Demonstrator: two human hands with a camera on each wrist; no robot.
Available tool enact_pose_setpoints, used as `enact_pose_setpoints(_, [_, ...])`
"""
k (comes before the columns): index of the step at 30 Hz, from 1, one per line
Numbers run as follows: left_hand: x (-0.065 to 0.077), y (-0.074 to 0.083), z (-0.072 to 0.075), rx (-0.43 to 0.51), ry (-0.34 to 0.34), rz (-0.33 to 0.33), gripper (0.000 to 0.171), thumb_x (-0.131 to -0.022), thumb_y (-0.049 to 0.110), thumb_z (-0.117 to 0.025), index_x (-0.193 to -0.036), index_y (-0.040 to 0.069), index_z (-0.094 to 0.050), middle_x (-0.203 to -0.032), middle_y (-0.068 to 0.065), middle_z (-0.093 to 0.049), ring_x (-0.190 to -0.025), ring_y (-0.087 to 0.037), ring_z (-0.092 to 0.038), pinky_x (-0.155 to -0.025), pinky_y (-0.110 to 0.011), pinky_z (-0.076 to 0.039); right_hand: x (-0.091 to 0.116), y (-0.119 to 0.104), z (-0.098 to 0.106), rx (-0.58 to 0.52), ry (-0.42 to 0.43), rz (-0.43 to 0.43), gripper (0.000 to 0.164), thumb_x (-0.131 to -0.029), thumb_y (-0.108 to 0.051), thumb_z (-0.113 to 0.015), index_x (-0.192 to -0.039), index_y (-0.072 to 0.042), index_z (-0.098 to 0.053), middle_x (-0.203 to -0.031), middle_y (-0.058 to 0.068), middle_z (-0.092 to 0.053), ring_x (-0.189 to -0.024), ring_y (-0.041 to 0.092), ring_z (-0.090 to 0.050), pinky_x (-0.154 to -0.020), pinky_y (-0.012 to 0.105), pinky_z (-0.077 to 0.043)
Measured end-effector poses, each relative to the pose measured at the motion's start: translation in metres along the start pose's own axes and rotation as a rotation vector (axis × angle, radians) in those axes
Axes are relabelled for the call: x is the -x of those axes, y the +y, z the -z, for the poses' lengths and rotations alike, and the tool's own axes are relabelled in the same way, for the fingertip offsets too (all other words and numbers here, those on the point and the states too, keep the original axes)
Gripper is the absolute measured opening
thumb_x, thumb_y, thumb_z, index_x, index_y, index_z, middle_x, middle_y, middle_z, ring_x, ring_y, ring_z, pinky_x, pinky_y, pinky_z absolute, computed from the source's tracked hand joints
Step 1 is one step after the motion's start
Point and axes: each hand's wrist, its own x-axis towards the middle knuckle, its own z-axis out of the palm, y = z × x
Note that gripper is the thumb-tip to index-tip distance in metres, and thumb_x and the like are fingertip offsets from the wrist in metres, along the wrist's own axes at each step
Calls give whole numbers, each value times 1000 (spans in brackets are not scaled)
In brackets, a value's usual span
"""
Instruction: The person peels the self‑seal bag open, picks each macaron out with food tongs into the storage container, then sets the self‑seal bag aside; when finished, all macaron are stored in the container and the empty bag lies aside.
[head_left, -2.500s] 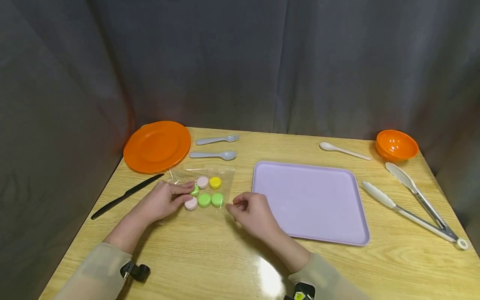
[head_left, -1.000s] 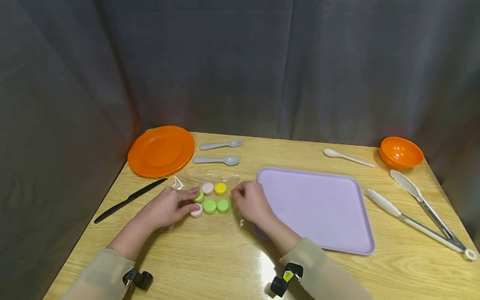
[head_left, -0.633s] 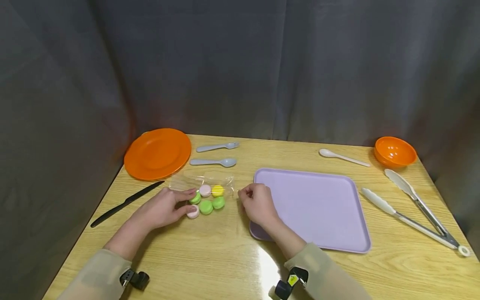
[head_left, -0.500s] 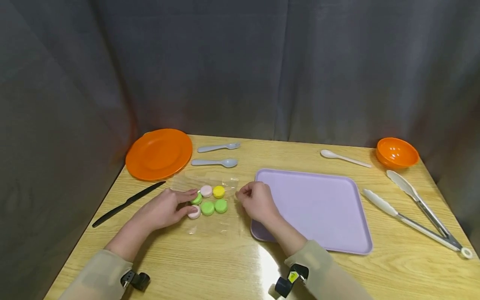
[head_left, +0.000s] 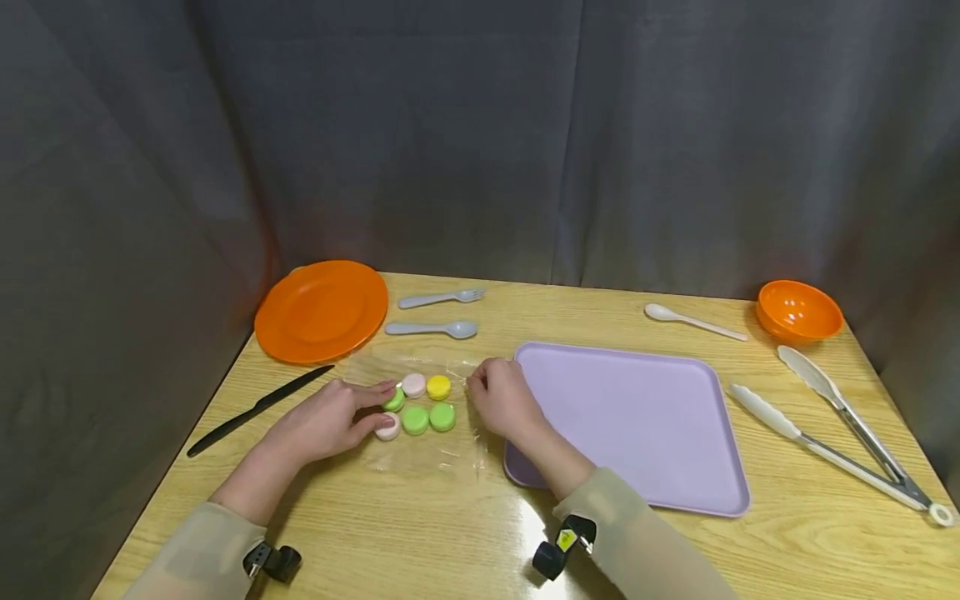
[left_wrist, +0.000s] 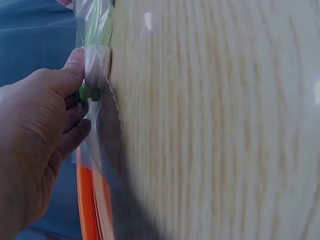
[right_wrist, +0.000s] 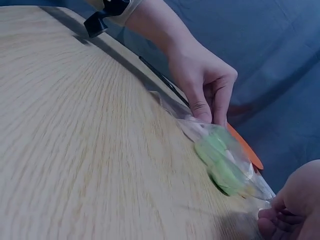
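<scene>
Clear bag (head_left: 427, 451) lies on the tabletop (head_left: 405, 533) between the hands: the left hand (head_left: 326, 421) pinches its left part at a pink disc (head_left: 388, 432) and a green disc (head_left: 395, 401), the right hand (head_left: 506, 398), fingertips together, seemingly pinches its right edge. Just rightward sits the lilac tray (head_left: 637, 425). Working that edge looks like the step; the next move seems to call for steady left bracing and a controlled right-hand pull.
</scene>
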Motion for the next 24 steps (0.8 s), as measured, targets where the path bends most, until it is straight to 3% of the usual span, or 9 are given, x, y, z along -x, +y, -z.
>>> enact_pose_setpoints(3, [0,0,-2,14,7,11,49,-100,30,-77,-139,1,-67,-141,-12,-65,-93,-29,-75,-96,-47,-57,2,4,5,-30,40,-20,27,-102,-5,-65,-75,-7,-69,-68,0,-61,-61,14,-56,-60,31,-50])
enact_pose_setpoints(4, [0,0,-3,10,11,11,50,-100,30,-78,-139,1,-67,-140,-12,-65,-104,-30,-74,-98,-47,-56,3,6,7,-44,55,-27,26,-102,-5,-64,-76,-6,-69,-69,1,-61,-62,15,-56,-60,31,-50])
enact_pose_setpoints(7, [0,0,-3,19,10,20,50,-100,30,-78,-139,1,-67,-141,-13,-65,-93,-31,-74,-98,-48,-56,5,13,14,-74,97,-50,25,-103,-4,-61,-79,-3,-68,-69,3,-61,-60,15,-56,-57,31,-50])
enact_pose_setpoints(9, [0,0,-2,16,14,26,51,-99,30,-79,-139,2,-67,-140,-12,-65,-109,-35,-72,-99,-48,-56,5,17,20,-99,112,-70,27,-104,-3,-57,-79,-2,-67,-66,3,-60,-55,15,-56,-51,28,-48])
enact_pose_setpoints(12, [1,0,-1,17,18,34,52,-98,30,-80,-139,2,-67,-140,-12,-65,-110,-37,-71,-99,-49,-55,5,19,27,-135,112,-89,27,-104,-2,-55,-79,-1,-65,-58,3,-59,-47,15,-55,-43,26,-44])
enact_pose_setpoints(14, [1,0,-1,22,17,40,52,-98,30,-80,-140,2,-67,-140,-12,-65,-98,-36,-73,-100,-49,-55,5,18,30,-160,94,-83,24,-104,-2,-56,-82,1,-67,-56,3,-59,-45,15,-56,-41,25,-43])
enact_pose_setpoints(19, [1,2,-3,39,10,38,51,-99,31,-78,-139,1,-67,-140,-13,-65,-108,-36,-72,-101,-50,-54,-1,12,20,-164,25,-57,24,-104,-19,-68,-90,0,-74,-63,1,-64,-52,12,-57,-49,26,-46])
enact_pose_setpoints(21, [1,2,-4,48,11,37,51,-99,31,-78,-139,0,-67,-141,-13,-64,-122,-36,-65,-102,-49,-53,-5,10,13,-142,13,-51,25,-102,-23,-73,-91,-1,-75,-68,1,-66,-57,11,-57,-53,27,-48])
enact_pose_setpoints(24, [2,1,-3,64,13,39,51,-99,30,-78,-139,0,-67,-141,-13,-64,-123,-35,-65,-101,-48,-54,-12,8,5,-86,21,-34,18,-100,-16,-75,-90,-1,-76,-72,1,-67,-62,12,-57,-58,27,-49])
